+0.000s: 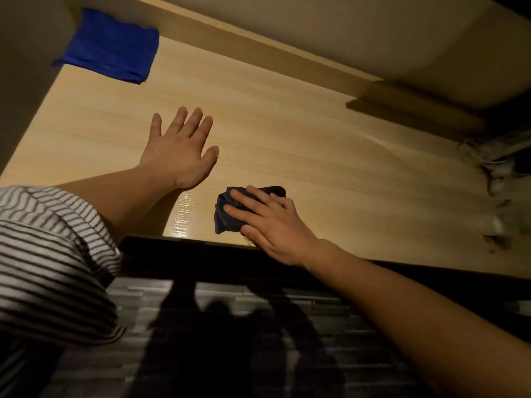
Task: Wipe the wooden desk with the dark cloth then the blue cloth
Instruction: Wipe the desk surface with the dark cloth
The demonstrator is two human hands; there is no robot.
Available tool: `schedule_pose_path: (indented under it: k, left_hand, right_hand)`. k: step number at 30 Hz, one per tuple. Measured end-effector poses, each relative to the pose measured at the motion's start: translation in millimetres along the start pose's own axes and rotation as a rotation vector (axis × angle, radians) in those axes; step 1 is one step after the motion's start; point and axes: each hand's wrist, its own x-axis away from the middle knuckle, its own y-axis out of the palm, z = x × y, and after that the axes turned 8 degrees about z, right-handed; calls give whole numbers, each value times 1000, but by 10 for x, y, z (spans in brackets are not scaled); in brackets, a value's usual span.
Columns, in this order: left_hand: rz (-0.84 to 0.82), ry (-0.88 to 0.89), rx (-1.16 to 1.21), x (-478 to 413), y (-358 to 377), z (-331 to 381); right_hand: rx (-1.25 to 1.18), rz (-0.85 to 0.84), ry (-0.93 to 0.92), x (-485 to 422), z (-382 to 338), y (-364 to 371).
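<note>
The light wooden desk [301, 145] fills the middle of the view. My right hand [270, 225] presses a crumpled dark cloth [227, 216] flat onto the desk close to its front edge; the fingers cover most of the cloth. My left hand [181, 150] rests palm down on the desk with its fingers spread, a little to the left and farther in, holding nothing. A folded blue cloth [110, 47] lies at the far left corner of the desk, against the back wall.
A tangle of cables and small white objects [494, 173] sits at the desk's right end. A raised ledge [416, 104] runs along the back right. The desk's dark front edge [215, 248] and a grey tiled floor [258, 326] lie below.
</note>
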Motion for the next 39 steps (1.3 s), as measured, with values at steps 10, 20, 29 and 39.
schedule_pose_path:
  k: [10, 20, 29, 39]
  left_hand:
    - [3, 16, -14, -1, 9, -30]
    - [-81, -66, 37, -129, -130, 185]
    - [28, -155, 120, -142, 153, 864]
    - [65, -205, 12, -150, 215, 918]
  right_hand:
    - [-146, 97, -12, 230, -238, 126]
    - [-638, 415, 366, 92, -202, -116]
    - [-358, 566, 411, -575, 1167, -817]
    - [142, 249, 182, -1601, 2598, -963]
